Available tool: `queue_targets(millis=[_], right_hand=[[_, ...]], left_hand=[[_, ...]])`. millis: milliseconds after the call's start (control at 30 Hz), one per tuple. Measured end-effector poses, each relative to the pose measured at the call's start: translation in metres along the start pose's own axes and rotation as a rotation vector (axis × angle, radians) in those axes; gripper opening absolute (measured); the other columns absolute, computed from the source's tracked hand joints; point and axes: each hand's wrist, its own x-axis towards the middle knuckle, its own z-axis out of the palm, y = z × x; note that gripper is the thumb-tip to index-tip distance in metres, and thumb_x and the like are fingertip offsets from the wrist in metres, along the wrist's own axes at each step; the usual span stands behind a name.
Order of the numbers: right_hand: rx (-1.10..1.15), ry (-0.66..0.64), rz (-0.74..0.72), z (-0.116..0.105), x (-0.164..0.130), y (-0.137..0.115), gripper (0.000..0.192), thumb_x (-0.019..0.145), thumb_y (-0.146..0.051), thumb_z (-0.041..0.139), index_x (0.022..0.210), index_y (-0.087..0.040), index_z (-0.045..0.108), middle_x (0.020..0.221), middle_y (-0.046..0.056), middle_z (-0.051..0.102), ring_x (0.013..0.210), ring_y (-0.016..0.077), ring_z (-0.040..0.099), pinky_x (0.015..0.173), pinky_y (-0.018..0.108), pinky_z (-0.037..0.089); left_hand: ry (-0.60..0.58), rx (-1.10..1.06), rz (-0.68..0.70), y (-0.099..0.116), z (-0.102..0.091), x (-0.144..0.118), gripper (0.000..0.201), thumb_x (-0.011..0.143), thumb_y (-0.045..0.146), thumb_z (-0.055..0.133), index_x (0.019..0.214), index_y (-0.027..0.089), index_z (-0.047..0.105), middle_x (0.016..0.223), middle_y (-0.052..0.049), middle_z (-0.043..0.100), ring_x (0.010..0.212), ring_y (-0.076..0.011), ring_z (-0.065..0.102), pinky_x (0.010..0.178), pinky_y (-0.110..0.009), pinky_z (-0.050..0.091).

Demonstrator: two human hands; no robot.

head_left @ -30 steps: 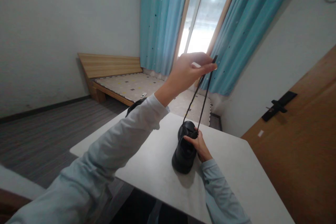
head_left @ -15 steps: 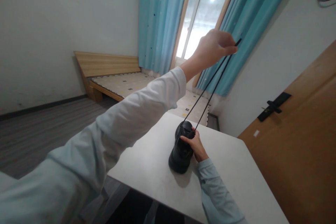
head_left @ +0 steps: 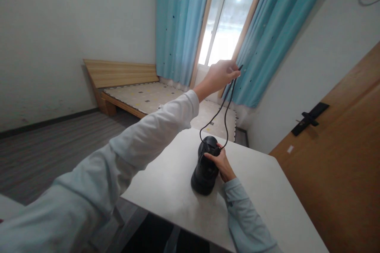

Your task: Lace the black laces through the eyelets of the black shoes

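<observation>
Lowered left hand (head_left: pixel 221 76) pinching slack laces (head_left: pixel 225 110) (both ends), right hand (head_left: pixel 221 162) gripping shoe (head_left: pixel 205 170)

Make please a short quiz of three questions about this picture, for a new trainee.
1. True or false: the black shoe stands on the white table.
2. What does the left hand pinch? A) curtain B) shoelace ends C) door handle
3. Fill in: the right hand rests on the ___.

Key:
1. True.
2. B; the shoelace hangs slack down to the shoe.
3. Shoe.
</observation>
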Motion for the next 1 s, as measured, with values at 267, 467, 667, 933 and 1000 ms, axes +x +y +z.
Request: queue_targets(millis=[267,467,667,933,1000], right_hand=[[0.014,0.000,0.076,0.003,0.001,-0.002,0.099,0.043,-0.036,0.083,0.127,-0.018,0.034,0.118,0.011,0.058,0.108,0.0278,0.056,0.096,0.043,0.043],[0.001,0.026,0.019,0.002,0.005,0.002,0.092,0.042,-0.034,0.082,0.123,-0.017,0.041,0.114,0.010,0.061,0.109,0.0286,0.056,0.097,0.043,0.042],[-0.010,0.043,0.030,0.004,0.004,-0.002,0.092,0.043,-0.034,0.082,0.124,-0.018,0.041,0.115,0.011,0.060,0.109,0.0298,0.055,0.094,0.044,0.044],[-0.025,0.012,-0.009,0.005,0.004,-0.004,0.100,0.044,-0.037,0.082,0.129,-0.020,0.031,0.130,0.012,0.046,0.121,0.0283,0.046,0.102,0.041,0.036],[-0.045,0.002,-0.020,0.004,0.007,-0.001,0.105,0.044,-0.039,0.082,0.132,-0.019,0.027,0.134,0.014,0.041,0.123,0.0284,0.043,0.104,0.041,0.033]], left_hand=[[-0.056,0.174,-0.214,-0.051,0.008,-0.057,0.013,0.074,0.026,0.056,0.074,0.014,0.061,0.068,-0.001,0.063,0.063,-0.0108,0.059,0.063,-0.020,0.045],[-0.106,0.099,-0.430,-0.090,0.024,-0.122,0.014,0.077,0.026,0.053,0.078,0.014,0.060,0.073,-0.003,0.067,0.065,-0.0114,0.063,0.064,-0.021,0.047],[-0.171,-0.112,-0.504,-0.108,0.037,-0.173,0.013,0.081,0.027,0.051,0.082,0.015,0.056,0.077,-0.006,0.071,0.072,-0.0137,0.065,0.070,-0.024,0.048],[-0.210,-0.085,-0.489,-0.128,0.045,-0.210,0.017,0.078,0.030,0.056,0.088,0.016,0.060,0.081,-0.003,0.070,0.077,-0.0142,0.064,0.072,-0.024,0.049],[-0.232,-0.066,-0.495,-0.130,0.045,-0.213,0.017,0.077,0.030,0.057,0.087,0.016,0.062,0.081,-0.003,0.069,0.076,-0.0142,0.064,0.071,-0.024,0.049]])
